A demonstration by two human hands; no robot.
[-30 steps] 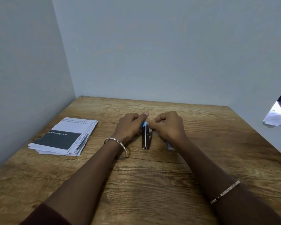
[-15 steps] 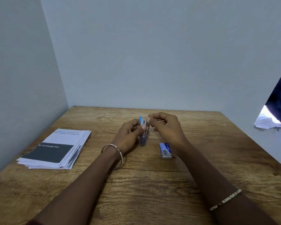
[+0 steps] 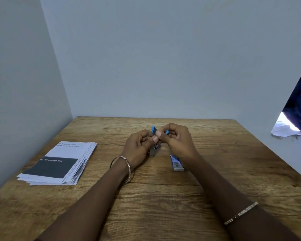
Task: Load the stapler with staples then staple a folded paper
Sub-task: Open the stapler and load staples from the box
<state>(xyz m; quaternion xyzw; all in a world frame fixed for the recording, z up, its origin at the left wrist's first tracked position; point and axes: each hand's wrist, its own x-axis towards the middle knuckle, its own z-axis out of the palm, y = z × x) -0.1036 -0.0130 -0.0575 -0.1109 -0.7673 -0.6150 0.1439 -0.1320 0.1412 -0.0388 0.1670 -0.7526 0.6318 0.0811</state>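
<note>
The small blue-and-metal stapler [image 3: 155,144] stands nearly upright above the wooden table [image 3: 163,197], metal end down. The left hand [image 3: 137,148] grips its body; the right hand [image 3: 176,139] pinches its blue top. A staple box [image 3: 176,163] lies beside, papers [image 3: 59,162] well left.

Both forearms are bare. The left wrist wears a thin round silver bangle [image 3: 122,168] that hangs loose, and further up the right forearm sits a flat, studded, pale metallic bracelet [image 3: 241,213]. A sliver of dark maroon sleeve [image 3: 40,238] shows at the bottom left edge.
</note>
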